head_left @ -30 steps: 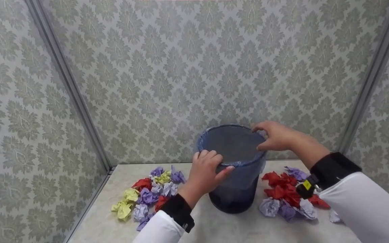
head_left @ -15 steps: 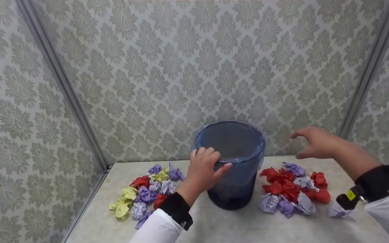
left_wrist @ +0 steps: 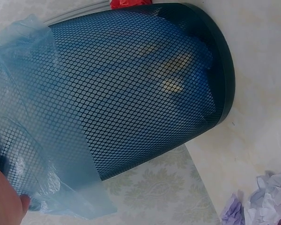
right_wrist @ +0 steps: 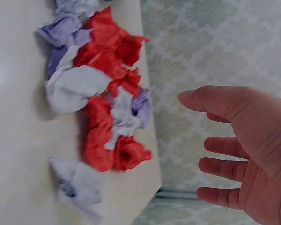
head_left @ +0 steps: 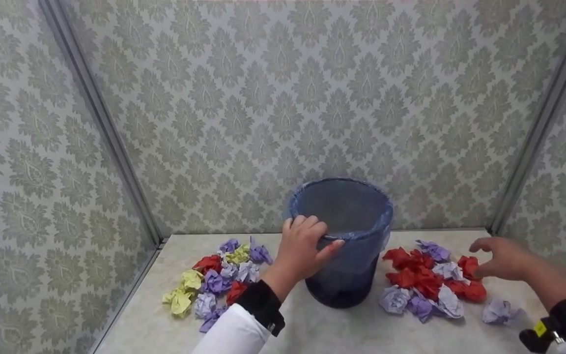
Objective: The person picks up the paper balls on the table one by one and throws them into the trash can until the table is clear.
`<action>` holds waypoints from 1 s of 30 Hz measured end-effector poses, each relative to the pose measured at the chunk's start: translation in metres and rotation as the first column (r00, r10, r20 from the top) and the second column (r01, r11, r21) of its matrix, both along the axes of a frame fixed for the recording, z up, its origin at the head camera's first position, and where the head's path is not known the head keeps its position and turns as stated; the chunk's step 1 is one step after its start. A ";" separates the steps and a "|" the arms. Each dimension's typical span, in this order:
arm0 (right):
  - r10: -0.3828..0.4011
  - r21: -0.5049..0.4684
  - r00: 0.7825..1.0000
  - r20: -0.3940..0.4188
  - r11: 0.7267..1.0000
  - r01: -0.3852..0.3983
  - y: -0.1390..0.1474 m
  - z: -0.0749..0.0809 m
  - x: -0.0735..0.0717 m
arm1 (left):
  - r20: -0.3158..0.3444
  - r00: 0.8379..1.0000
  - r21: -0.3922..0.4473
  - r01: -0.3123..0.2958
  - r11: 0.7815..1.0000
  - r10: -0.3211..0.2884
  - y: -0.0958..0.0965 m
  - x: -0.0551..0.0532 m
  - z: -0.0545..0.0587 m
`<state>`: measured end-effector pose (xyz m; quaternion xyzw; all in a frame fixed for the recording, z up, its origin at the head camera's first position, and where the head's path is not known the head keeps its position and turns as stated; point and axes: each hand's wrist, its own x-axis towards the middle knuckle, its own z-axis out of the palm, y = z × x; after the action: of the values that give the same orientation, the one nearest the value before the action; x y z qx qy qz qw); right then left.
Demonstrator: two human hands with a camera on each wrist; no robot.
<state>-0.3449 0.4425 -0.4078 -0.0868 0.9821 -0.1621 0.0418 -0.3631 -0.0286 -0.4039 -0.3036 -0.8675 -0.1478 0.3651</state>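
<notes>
A dark mesh waste bin [head_left: 342,280] stands upright on the table, lined with a translucent blue bag [left_wrist: 51,154] folded over its rim. My left hand [head_left: 300,248] grips the bin's near-left rim, fingers over the edge and thumb along the outside. Yellowish shapes show dimly through the mesh in the left wrist view. My right hand [head_left: 506,258] holds nothing, its thumb and fingers apart. It hovers at the right end of a pile of crumpled paper balls, nearest to a red paper ball [head_left: 468,266]. A white paper ball [right_wrist: 77,183] lies apart from that pile.
Left of the bin lies a second pile of crumpled paper, with yellow balls [head_left: 180,301], purple balls [head_left: 215,281], red and white ones. Patterned wall panels [head_left: 263,98] enclose the table [head_left: 322,334] at the back and sides.
My right hand has left the bin's right rim and moved right and down to the far end of the right paper pile. My left hand has stayed on the rim.
</notes>
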 end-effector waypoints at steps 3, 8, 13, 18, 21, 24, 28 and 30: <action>-0.019 -0.017 0.998 0.055 1.000 0.020 0.010 -0.018 0.003 | -0.003 1.000 0.001 0.001 1.000 -0.001 0.000 0.000 0.000; -0.059 -0.038 0.991 0.122 0.997 0.065 0.019 -0.045 0.008 | 0.002 1.000 0.000 0.005 1.000 -0.005 0.000 0.001 0.000; -0.091 -0.027 0.982 0.164 0.995 0.097 0.025 -0.067 0.016 | 0.022 1.000 -0.007 -0.004 1.000 0.004 0.000 0.002 0.000; -0.121 -0.025 0.972 0.204 0.991 0.129 0.028 -0.088 0.024 | 0.032 0.999 -0.007 -0.005 1.000 0.005 -0.001 0.003 0.001; -0.137 -0.035 0.963 0.230 0.988 0.149 0.029 -0.100 0.027 | 0.024 1.000 -0.004 -0.007 1.000 0.007 0.000 0.003 0.001; -0.151 -0.047 0.959 0.239 0.985 0.166 0.031 -0.108 0.028 | 0.024 1.000 -0.005 -0.012 1.000 0.012 0.000 0.002 0.000; -0.188 -0.071 0.940 0.286 0.974 0.216 0.035 -0.117 0.026 | 0.017 1.000 -0.010 -0.019 1.000 0.019 0.000 0.001 0.000; -0.208 -0.077 0.926 0.316 0.967 0.244 0.036 -0.121 0.025 | 0.016 1.000 -0.013 -0.023 1.000 0.023 0.001 0.001 0.000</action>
<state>-0.3198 0.4784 -0.5292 0.0509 0.9562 -0.2336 0.1688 -0.3620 -0.0281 -0.4039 -0.2948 -0.8748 -0.1406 0.3579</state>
